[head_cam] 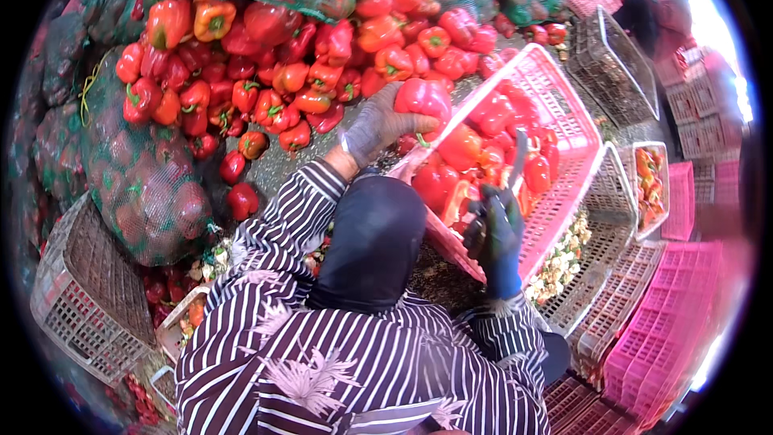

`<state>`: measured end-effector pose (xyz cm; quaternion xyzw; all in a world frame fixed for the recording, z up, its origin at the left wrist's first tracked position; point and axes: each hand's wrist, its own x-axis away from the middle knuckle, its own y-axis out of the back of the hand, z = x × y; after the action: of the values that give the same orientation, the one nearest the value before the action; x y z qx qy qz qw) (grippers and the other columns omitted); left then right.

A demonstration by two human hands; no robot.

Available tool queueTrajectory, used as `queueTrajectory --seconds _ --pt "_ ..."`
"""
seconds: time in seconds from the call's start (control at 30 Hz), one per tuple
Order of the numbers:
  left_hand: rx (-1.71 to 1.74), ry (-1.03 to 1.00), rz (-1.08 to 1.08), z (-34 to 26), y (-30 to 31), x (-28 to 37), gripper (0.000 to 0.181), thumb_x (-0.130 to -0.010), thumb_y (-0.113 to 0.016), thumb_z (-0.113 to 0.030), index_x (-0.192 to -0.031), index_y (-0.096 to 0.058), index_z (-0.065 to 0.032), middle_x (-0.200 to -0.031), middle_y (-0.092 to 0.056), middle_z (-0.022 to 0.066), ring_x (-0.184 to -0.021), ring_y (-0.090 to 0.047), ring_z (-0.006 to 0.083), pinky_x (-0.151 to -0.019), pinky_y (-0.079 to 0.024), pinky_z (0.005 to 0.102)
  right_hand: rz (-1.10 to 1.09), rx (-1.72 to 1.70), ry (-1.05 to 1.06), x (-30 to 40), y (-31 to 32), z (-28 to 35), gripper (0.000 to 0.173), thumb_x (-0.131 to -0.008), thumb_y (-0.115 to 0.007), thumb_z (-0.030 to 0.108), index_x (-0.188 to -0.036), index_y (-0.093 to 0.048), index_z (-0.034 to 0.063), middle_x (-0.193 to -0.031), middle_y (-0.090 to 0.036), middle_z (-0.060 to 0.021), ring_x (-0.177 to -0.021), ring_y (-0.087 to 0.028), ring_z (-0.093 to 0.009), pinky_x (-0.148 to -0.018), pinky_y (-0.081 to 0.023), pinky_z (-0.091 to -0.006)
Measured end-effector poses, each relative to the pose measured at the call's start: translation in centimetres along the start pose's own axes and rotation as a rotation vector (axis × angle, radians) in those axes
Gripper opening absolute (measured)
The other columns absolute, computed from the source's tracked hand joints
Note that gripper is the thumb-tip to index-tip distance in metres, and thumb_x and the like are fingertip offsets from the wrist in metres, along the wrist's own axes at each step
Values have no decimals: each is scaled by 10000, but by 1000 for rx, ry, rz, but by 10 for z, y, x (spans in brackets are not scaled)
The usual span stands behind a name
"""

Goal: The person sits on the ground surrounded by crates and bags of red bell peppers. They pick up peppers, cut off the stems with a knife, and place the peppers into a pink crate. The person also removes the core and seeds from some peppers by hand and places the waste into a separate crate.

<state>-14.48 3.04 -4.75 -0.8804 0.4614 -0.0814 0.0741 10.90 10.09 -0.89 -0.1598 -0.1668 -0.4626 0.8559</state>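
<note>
My left hand (377, 124), in a pale grey glove, grips a whole red bell pepper (423, 99) just over the left rim of a pink plastic crate (564, 112). A dark glove with a blue cuff covers my right hand (498, 229), which is closed around a knife (518, 157); the blade points up and away from me, and the handle is mostly hidden in my fingers. Below the blade, red peppers (462, 148) fill much of the tilted crate, some of them cut open. A heap of whole red peppers (266, 84) lies on the ground beyond my left hand.
Green mesh sacks of peppers (145, 175) lie at the left and along the back. A dirty plastic crate (96, 290) stands at the lower left. Pink crates (664, 326) and pale crates (613, 66) line the right side. Pepper core scraps (561, 260) lie beside the pink crate.
</note>
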Motion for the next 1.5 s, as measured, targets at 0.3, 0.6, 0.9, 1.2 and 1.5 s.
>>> queueTrajectory --seconds 0.3,0.6,0.9,1.2,1.5 --pt "-824 -774 287 -91 -88 47 937 -558 -897 -398 -1296 -484 5 -1130 -574 208 -1057 -582 366 -930 -481 435 249 -472 155 8 -12 28 477 -999 -351 519 -1206 -538 131 -784 -631 -37 -527 -513 -130 -428 -376 -226" --pt "-115 -210 305 -72 -138 74 846 -626 -918 -248 -1278 -446 10 -1154 -611 110 -1045 -604 168 -878 -532 333 -20 -208 562 50 21 45 641 -774 -685 -4 -1362 -430 2 -959 -640 -94 -623 -578 -108 -519 -484 -233" --pt "-11 -172 240 -66 -131 82 756 -613 -914 -235 -1207 -525 25 -1076 -640 100 -974 -627 165 -822 -547 309 -27 -8 507 75 33 42 277 -915 -598 116 -1154 -552 -15 -825 -619 -71 -617 -576 -99 -506 -472 -232" --pt "-209 -268 167 -80 -134 90 780 -620 -900 -264 -1223 -508 40 -1103 -636 143 -977 -635 207 -851 -534 331 30 254 280 90 31 45 206 -938 -536 188 -1030 -579 9 -701 -563 -61 -493 -509 -115 -438 -418 -270" --pt "-412 -349 118 -52 -137 77 912 -554 -915 -347 -1260 -466 16 -1139 -595 183 -1040 -610 291 -907 -505 378 31 427 217 87 18 66 220 -916 -507 209 -1005 -558 15 -677 -526 -48 -412 -479 -127 -371 -385 -280"
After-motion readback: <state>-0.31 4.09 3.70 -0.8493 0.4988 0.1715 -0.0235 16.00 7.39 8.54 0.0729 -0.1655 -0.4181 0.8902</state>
